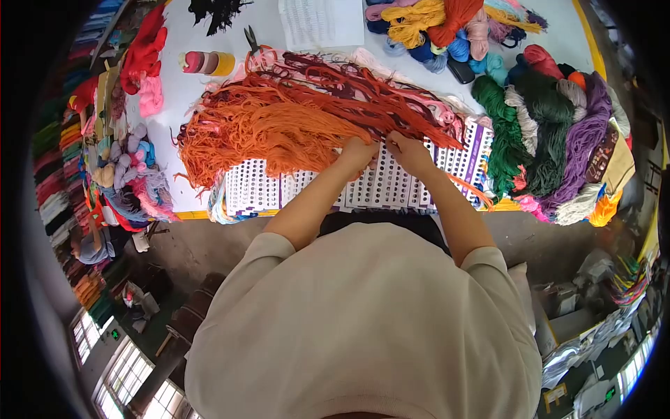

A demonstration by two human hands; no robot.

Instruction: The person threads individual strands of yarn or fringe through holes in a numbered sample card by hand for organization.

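A large heap of orange yarn (300, 126) is spread over white cards (370, 192) punched with rows of round holes. My left hand (359, 152) is closed on orange strands at the right end of this heap. Close beside it, my right hand (410, 155) pinches strands over the cards, its fingertips partly hidden. Behind both hands lie long bundles of red and dark maroon yarn (363, 94). A few orange strands (471, 187) stick out past my right forearm onto the cards' right end.
Green skeins (499, 126) and purple skeins (586, 146) are piled at right, with mixed skeins (426, 24) behind. Scissors (251, 40), thread spools (206, 63) and a paper sheet (321, 22) lie at the back. Pink yarn (150, 94) is at left. A yellow edge (195, 215) borders the table.
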